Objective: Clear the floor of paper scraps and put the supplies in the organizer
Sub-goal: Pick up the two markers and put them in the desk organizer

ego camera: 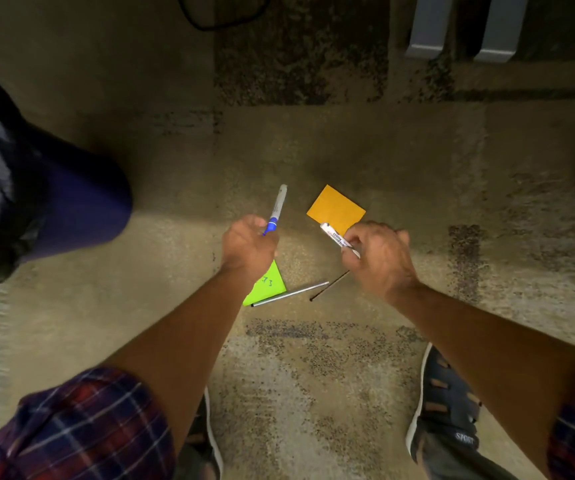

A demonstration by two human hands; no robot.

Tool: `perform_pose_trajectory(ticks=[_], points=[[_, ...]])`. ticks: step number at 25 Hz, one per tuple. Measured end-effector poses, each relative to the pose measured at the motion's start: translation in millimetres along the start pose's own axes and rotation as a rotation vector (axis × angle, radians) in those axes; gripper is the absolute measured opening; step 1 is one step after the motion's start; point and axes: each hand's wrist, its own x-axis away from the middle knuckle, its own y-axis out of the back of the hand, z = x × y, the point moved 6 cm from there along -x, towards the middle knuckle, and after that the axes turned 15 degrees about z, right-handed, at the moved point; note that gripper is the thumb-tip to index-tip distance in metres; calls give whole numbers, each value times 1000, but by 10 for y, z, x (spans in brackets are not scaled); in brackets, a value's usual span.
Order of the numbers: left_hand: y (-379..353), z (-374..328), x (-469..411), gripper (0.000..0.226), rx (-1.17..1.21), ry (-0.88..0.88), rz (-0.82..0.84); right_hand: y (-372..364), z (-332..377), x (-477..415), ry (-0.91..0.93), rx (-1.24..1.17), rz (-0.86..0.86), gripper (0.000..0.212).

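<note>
At the centre of the frame the left hand (pixel 248 249) closes its fingers (pixel 268 242) round a blue marker (pixel 276 210), a slim grey barrel with a blue band, its tip pointing up the frame. Just right of it the right hand (pixel 379 258) grips a white marker (pixel 338 239) with printed lettering on its side, angled toward the upper left.

Between and above the two hands an orange paper square (pixel 335 208) lies flat on the carpet (pixel 175 168), smooth and sharp-cornered. Below the left wrist a bright green paper scrap (pixel 268 287) shows as a triangle with some handwriting on it, partly hidden by the arm. Touching its lower edge lies a thin silver pen (pixel 291 294), and just to the right a thin dark stick (pixel 329 286) slants toward the right hand; I cannot tell what it is.

The carpet is short-piled, tan, mottled with darker speckled patches, and a bright pool of light falls across its middle. At the left edge stands a round bin lined with a glossy black bag (pixel 12 188). In the upper right two grey metal legs (pixel 466 32) rest on the floor, and a black cable (pixel 223 19) loops at the top. At the bottom are plaid sleeves (pixel 81 427) and dark shoes (pixel 448 403), one marked SPORT.
</note>
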Motion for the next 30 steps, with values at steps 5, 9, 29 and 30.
perform_pose_trajectory(ticks=[5, 9, 29, 30], points=[[73, -158, 556, 33, 145, -17, 88, 441, 323, 204, 26, -229, -67, 35], [174, -479, 965, 31, 265, -81, 117, 927, 472, 461, 38, -344, -187, 15], [894, -2886, 3384, 12, 336, -324, -63, 3323, 2057, 2352, 155, -1580, -187, 24], [952, -2991, 3497, 10, 338, -333, -87, 3429, 2129, 2436, 169, -1558, -180, 24]])
